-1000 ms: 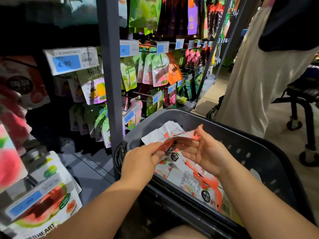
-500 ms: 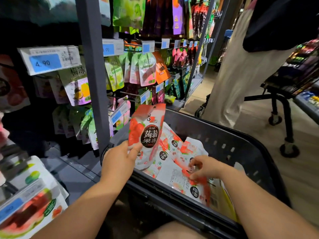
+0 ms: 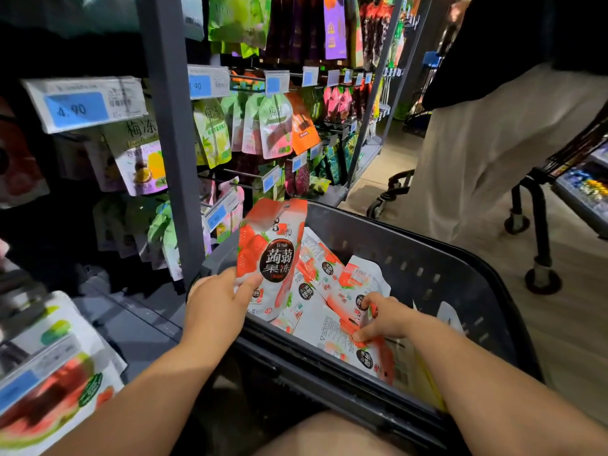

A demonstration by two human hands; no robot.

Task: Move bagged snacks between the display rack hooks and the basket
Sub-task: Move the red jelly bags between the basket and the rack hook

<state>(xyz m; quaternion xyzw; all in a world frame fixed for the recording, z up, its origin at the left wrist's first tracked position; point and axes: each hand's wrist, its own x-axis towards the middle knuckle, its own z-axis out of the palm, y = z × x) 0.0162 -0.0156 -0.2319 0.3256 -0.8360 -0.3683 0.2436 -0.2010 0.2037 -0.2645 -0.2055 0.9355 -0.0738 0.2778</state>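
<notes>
One red pouch [image 3: 273, 255] held over basket [image 3: 460, 274]

Label reads "jǔ ruò", 蒟蒻果冻. My left hand [image 3: 217, 304] pinches its lower corner, the pouch upright above the basket's left rim. My right hand [image 3: 388, 319] pinches a second pouch [image 3: 330, 327] lying in the basket. Rack tag [image 3: 82, 106]: 4.90.

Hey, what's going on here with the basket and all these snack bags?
A person is working beside a snack display rack with a dark basket in front of them. Their left hand holds a strawberry jelly pouch upright over the basket's near-left edge. Their right hand is down in the basket, pinching a second pouch from the pile of similar pouches lying there. Another person stands beyond the basket.
</notes>
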